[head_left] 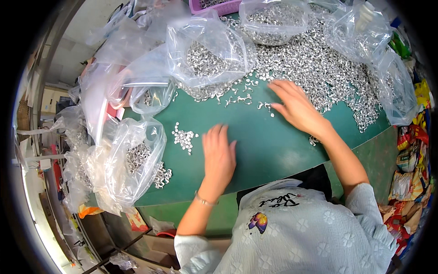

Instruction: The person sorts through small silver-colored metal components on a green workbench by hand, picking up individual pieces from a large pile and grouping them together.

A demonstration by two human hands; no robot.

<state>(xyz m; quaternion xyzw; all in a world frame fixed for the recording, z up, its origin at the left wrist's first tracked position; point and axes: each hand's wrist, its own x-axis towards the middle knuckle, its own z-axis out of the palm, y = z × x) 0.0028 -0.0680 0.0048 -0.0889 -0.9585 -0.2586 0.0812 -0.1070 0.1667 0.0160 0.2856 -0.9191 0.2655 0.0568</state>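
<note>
I'm sorting small metal clips: my right hand (296, 107) lies flat, grip released, at the edge of the big clip heap (319, 64); my left hand (219, 155), empty too, rests on the green bench (264, 141) beside the small sorted pile (184, 138). Next, I'd judge, comes pinching out single pieces

Silver metal pieces (315, 64) and clear plastic bags (205, 50) cover a dark green table (264, 141).

Both hands (219, 153) (296, 107) flat, fingers extended
</note>
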